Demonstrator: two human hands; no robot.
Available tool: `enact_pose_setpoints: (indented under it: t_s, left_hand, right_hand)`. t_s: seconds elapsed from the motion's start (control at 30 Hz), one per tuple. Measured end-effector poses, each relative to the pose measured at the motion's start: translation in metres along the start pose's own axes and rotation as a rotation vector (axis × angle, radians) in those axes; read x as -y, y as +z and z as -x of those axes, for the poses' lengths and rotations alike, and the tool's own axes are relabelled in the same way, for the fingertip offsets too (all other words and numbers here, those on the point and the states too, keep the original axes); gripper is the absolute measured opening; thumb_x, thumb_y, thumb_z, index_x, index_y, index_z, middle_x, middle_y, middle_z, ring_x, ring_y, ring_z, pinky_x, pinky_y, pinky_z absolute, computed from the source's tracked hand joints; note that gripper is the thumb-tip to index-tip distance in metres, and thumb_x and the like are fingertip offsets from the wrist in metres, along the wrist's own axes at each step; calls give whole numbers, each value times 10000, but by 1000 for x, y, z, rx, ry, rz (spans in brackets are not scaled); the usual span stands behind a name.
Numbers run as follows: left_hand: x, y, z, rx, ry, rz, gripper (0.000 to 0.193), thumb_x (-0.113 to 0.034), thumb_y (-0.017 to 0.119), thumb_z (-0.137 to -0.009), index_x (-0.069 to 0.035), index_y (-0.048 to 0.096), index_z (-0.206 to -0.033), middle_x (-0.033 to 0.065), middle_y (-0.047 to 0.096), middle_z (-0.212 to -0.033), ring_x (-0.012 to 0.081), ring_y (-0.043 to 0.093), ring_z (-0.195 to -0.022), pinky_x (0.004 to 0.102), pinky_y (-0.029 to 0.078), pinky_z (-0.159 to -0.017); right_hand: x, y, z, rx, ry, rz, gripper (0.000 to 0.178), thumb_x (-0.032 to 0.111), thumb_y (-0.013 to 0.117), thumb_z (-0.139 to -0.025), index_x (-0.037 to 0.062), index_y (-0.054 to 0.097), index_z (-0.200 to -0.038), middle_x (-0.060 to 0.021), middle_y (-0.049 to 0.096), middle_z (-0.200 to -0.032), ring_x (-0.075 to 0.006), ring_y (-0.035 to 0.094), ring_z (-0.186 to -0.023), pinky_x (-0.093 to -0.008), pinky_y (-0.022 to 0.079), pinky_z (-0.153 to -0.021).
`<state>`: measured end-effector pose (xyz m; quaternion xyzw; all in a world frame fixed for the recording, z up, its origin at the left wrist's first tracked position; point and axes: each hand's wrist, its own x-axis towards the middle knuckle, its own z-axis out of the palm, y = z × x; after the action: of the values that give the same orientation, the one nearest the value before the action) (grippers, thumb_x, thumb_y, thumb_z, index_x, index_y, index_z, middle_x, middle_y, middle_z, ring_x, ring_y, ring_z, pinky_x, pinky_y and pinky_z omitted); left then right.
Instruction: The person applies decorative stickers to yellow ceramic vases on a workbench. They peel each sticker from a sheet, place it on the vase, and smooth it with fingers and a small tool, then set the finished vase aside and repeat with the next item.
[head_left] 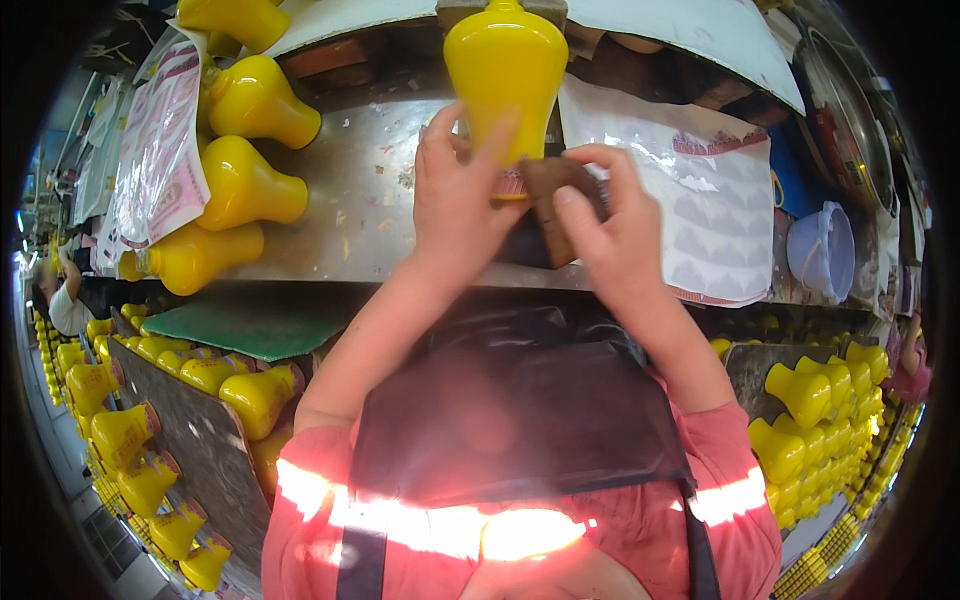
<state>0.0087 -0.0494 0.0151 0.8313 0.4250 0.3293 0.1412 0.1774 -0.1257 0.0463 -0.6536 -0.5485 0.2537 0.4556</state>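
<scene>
Over the metal bench (360, 190), the yellow vase (505, 60) has its near end clasped by the left hand (455, 200); the right hand (622, 222) pinches a brown pad (560, 210) beside its patterned band (510, 184). Uneven rubbing could wrinkle the band; a loose hold, a slip.

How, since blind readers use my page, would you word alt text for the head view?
A person's left hand touches a yellow vase; the right hand holds a brown block beside its near end. A printed sheet lies to the right, more yellow vases to the left.

Smooth, glossy yellow vase (506, 80)
</scene>
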Motion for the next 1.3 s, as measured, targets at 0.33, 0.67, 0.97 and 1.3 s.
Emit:
enact_pose_setpoints:
  t_s: [0.33,0.67,0.97,1.3]
  left_hand:
    - [19,1,1,-24,-42,294,939,-127,936,-669,-111,524,-1512,171,441,-1497,330,561,-1257,375,509,-1002]
    - [19,-7,-2,2,63,211,959,-146,937,-675,-117,496,-1526,159,419,-1509,284,568,-1066,392,509,-981]
    - [16,1,-5,-38,26,173,979,-158,953,-641,-159,521,-1520,159,444,-1474,260,562,-1005,392,521,-949]
    - [11,1,-4,17,-51,78,1069,-107,899,-690,-109,342,-1602,213,360,-1562,400,541,-1257,410,486,-1055]
  right_hand:
    - [-11,4,5,-6,15,29,298,238,628,-964,102,592,-1227,-173,716,-872,-391,703,-765,-440,548,-692]
    - [3,-19,-34,95,-403,346,329,159,724,-915,178,680,-1240,-115,704,-871,-321,701,-759,-387,548,-641]
    - [24,-17,-55,207,-757,591,388,159,783,-831,204,686,-1204,-68,603,-742,-296,637,-657,-422,491,-577]
    - [13,2,-13,86,-117,283,306,222,699,-912,99,593,-1170,-171,699,-779,-344,690,-661,-419,516,-608]
